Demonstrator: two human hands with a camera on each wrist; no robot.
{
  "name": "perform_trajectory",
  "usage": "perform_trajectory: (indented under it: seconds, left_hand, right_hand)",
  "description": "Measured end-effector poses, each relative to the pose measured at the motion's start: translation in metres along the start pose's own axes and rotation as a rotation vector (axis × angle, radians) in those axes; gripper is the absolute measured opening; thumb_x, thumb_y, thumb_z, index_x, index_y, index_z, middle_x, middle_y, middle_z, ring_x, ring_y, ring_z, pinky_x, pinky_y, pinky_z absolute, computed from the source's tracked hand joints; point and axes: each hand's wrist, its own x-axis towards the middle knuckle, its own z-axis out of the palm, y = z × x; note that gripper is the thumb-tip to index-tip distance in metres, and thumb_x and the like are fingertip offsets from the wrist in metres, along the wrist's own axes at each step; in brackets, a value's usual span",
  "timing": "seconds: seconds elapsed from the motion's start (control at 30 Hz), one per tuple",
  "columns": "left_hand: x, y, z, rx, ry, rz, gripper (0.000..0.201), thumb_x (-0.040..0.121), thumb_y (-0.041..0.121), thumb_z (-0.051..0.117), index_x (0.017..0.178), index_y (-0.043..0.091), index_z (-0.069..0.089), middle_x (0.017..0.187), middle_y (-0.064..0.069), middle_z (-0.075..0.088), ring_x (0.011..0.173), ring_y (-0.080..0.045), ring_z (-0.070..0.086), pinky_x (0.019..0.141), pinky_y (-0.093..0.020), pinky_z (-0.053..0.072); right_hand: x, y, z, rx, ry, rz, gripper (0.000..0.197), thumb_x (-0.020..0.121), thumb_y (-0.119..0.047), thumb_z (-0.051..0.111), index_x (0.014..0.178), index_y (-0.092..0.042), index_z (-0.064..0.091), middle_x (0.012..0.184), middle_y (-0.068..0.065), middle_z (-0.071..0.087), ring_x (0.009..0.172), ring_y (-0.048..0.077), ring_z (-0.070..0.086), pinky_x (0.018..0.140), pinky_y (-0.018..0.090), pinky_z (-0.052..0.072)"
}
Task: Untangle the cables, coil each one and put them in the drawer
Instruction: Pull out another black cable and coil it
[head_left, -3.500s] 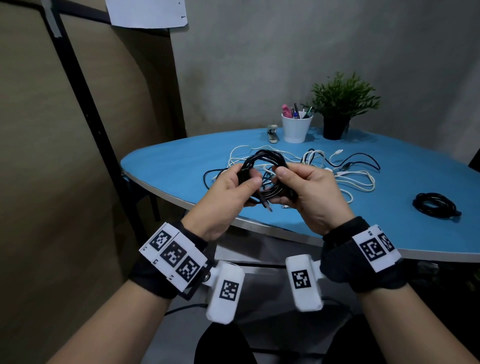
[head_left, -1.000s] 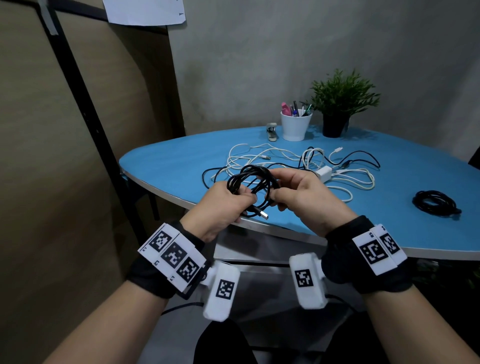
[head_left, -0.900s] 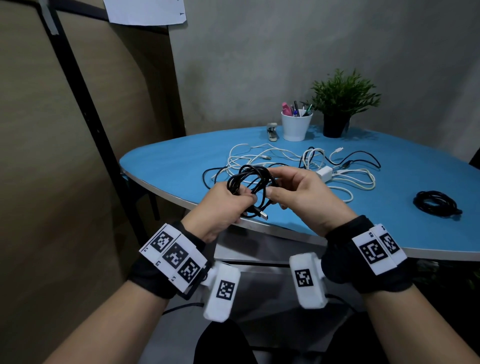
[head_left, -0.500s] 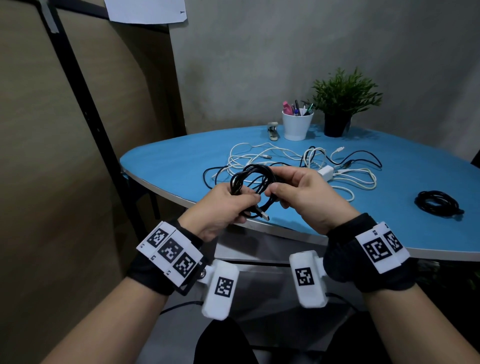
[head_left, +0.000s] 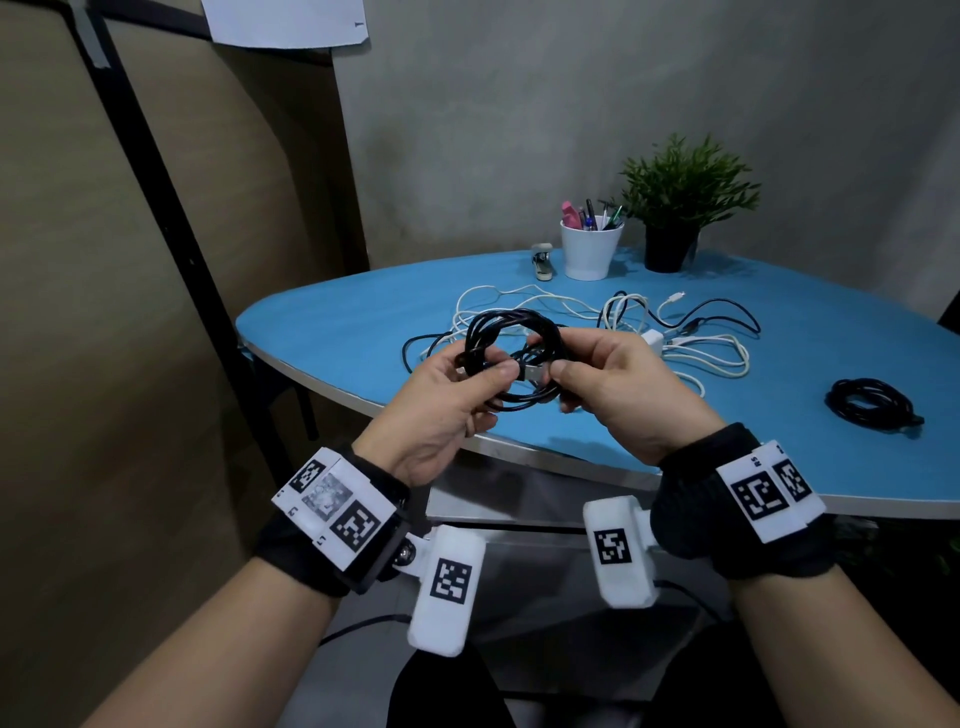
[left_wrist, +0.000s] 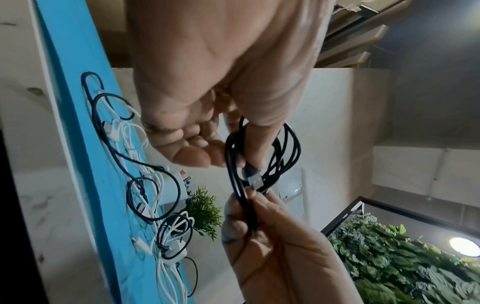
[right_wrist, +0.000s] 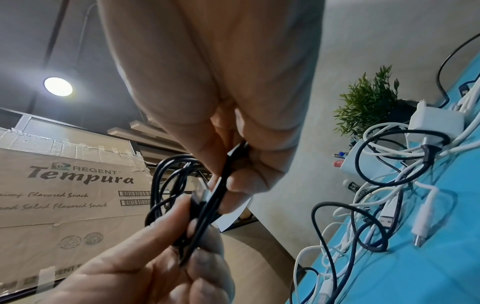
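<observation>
I hold a coiled black cable (head_left: 511, 338) with both hands just above the blue table's near edge (head_left: 519, 452). My left hand (head_left: 488, 374) pinches the coil's left side with its thumb at the base of the USB plug (head_left: 532, 371), as the left wrist view shows for the plug (left_wrist: 255, 181). My right hand (head_left: 558, 364) pinches the strands on the right side; the right wrist view shows the cable (right_wrist: 166, 185) between its thumb and fingers. A tangle of white and black cables (head_left: 649, 332) lies on the table behind. No drawer is in view.
A second coiled black cable (head_left: 872, 405) lies on the table's right. At the back stand a white pen cup (head_left: 589, 249), a potted plant (head_left: 675, 208) and a small stapler (head_left: 543, 262). Cardboard panels and a black frame bar (head_left: 171, 208) stand to the left.
The plug end, which hung below the coil, now lies across it between my two thumbs. The coil has tilted more upright; both hands stay in place.
</observation>
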Motion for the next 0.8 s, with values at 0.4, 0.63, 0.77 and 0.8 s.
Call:
perform_trajectory:
  seconds: [0.4,0.63,0.77,0.8]
  left_hand:
    - [0.0032,-0.0035,0.0020,0.183,0.132,0.073,0.023,0.080,0.003,0.068,0.067,0.019,0.058,0.055,0.010,0.058,0.049,-0.005,0.048,0.045,-0.017,0.034]
    - [0.0016,-0.0097,-0.0007,0.299,0.014,-0.005,0.021,0.082,0.002,0.064,0.072,0.018,0.056,0.067,0.004,0.052,0.046,-0.001,0.044,0.042,-0.014,0.031]
    - [-0.0022,-0.0081,-0.0038,0.306,-0.234,-0.011,0.015,0.089,0.029,0.060,0.084,0.016,0.055,0.072,0.008,0.056,0.056,-0.005,0.051,0.047,-0.015,0.035]
    - [-0.0026,-0.0071,-0.0035,0.284,-0.239,-0.015,0.028,0.086,0.044,0.058,0.086,0.016,0.056,0.074,0.008,0.058,0.059,-0.008,0.052,0.050,-0.016,0.037]
  right_hand:
    - [-0.0028,-0.0010,0.0028,-0.062,0.004,0.002,0.034,0.090,0.005,0.047,0.096,-0.022,0.067,0.074,0.001,0.061,0.060,0.002,0.052,0.056,0.021,0.041]
    - [-0.0001,-0.0013,0.0088,0.086,0.018,0.058,0.027,0.088,0.010,0.050,0.093,-0.011,0.067,0.074,0.005,0.062,0.056,0.008,0.052,0.052,0.017,0.046]
    - [0.0028,0.0003,0.0050,0.224,0.059,0.119,0.022,0.089,0.011,0.048,0.092,-0.003,0.065,0.071,0.011,0.059,0.055,0.014,0.056,0.049,0.017,0.048]
    - [0.0030,0.0008,0.0046,0.231,0.066,0.125,0.021,0.090,0.010,0.048,0.091,-0.002,0.065,0.071,0.011,0.059,0.054,0.014,0.057,0.049,0.017,0.049]
